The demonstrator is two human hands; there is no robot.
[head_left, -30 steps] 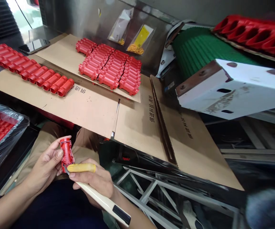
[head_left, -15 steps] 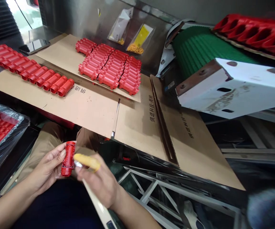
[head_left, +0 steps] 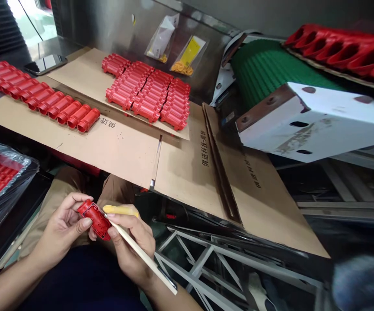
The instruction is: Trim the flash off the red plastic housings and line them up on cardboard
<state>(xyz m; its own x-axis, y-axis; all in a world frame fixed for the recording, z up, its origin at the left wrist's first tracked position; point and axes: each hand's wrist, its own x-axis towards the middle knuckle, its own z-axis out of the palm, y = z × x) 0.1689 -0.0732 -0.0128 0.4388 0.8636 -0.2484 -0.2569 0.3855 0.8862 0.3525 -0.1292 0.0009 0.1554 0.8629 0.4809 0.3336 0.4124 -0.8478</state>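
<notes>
My left hand (head_left: pixel 66 220) is closed around a ribbed red plastic tube (head_left: pixel 94 220) with dark outlines along its side. The tube is tilted, its upper end pointing up and left. A slim cream-coloured pen (head_left: pixel 141 251) with a metal clip is gripped in my right hand (head_left: pixel 136 239), its tip close to the tube; whether it touches I cannot tell. A yellow finger cot (head_left: pixel 121 210) covers one finger of that hand. Beyond the hands, a row of red tubes (head_left: pixel 57 105) and a block of red tubes (head_left: pixel 149 93) lie on cardboard (head_left: pixel 125 151).
At left stands a plastic-lined box (head_left: pixel 27 166) of red parts. A phone (head_left: pixel 46 64) and two clear bags, one with yellow finger cots (head_left: pixel 182 68), lie at the back. To the right, a green conveyor belt (head_left: pixel 258 69) carries more red tubes (head_left: pixel 345 52) above a white metal frame (head_left: pixel 319 121).
My left hand has tilted the red tube from nearly upright to a slant. My right hand has shifted slightly, and the pen now lies at a flatter angle.
</notes>
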